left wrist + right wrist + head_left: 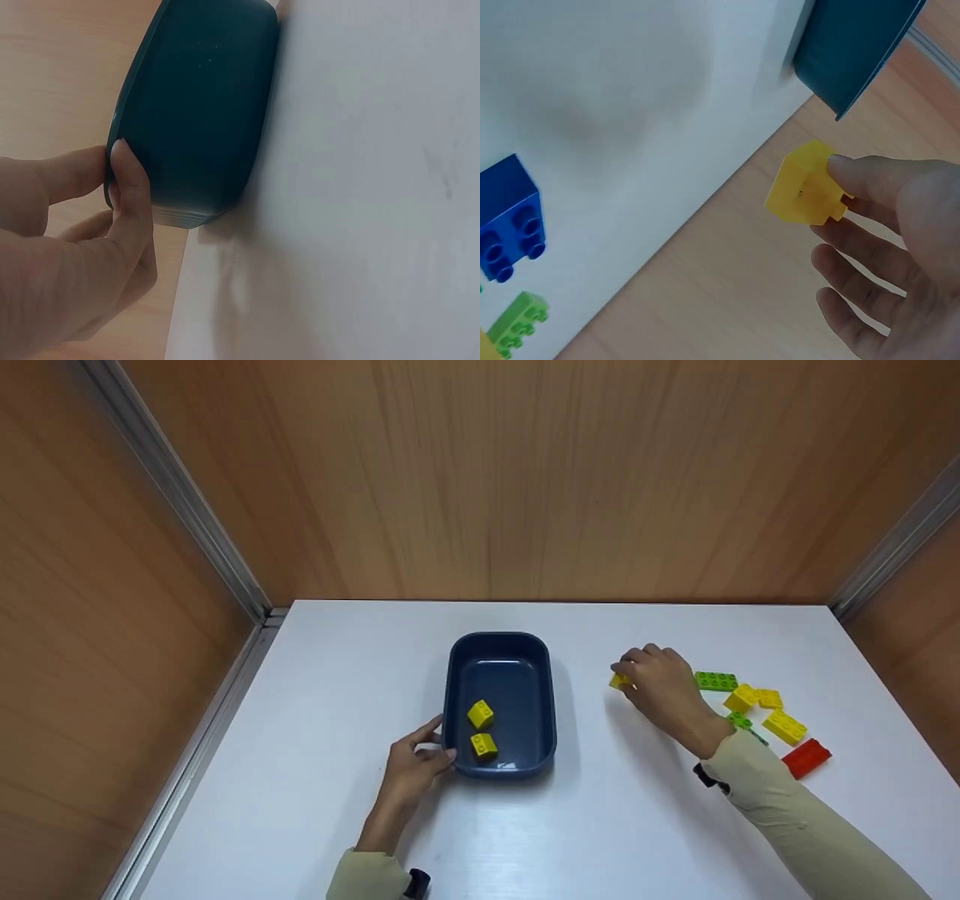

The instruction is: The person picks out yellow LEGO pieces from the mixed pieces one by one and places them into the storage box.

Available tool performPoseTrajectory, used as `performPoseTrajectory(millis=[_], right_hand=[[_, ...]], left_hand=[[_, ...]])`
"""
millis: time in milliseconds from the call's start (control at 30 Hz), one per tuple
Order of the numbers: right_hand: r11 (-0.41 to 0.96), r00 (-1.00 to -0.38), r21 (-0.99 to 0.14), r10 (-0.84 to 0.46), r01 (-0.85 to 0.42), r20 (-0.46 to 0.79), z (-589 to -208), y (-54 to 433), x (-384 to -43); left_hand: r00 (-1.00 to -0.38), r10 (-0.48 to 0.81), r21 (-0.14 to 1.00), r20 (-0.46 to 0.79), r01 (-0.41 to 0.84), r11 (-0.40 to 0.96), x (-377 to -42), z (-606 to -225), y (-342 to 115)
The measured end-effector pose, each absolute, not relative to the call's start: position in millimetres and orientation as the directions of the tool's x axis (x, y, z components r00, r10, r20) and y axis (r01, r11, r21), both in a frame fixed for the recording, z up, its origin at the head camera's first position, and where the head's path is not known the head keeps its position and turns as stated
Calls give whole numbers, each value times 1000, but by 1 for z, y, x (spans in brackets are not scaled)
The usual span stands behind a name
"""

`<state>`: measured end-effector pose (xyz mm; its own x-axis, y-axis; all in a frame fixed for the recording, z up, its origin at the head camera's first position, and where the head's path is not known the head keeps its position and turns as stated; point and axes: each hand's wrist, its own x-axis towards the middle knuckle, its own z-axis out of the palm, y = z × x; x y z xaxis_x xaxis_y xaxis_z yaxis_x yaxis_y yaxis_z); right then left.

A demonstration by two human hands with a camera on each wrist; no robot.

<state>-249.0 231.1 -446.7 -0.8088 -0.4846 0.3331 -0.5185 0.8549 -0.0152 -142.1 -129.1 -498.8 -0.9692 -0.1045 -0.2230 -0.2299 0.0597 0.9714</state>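
A dark blue rectangular tub (501,646) stands on the white table, with two yellow toy bricks (481,715) lying in it. At the tub's near left corner, my left hand (414,767) pinches the rim; the left wrist view shows its thumb on the tub's wall (199,97). To the right of the tub, my right hand (661,688) holds a yellow toy brick (802,187) between thumb and fingers, above the table. That brick is partly covered by the fingers in the head view.
Right of my right hand lie a green brick (716,682), several yellow bricks (785,727), a small green piece (739,720) and a red brick (806,758). A blue brick (510,217) shows only in the right wrist view. Wooden panels (487,480) enclose the table.
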Motion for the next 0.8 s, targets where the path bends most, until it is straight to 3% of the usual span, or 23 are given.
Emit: performPoseTrajectory(millis=[800], right_hand=[[808, -747, 6, -547, -589, 377, -437, 181, -257]], left_hand=[[-973, -97, 975, -211, -216, 46, -141, -501, -129]])
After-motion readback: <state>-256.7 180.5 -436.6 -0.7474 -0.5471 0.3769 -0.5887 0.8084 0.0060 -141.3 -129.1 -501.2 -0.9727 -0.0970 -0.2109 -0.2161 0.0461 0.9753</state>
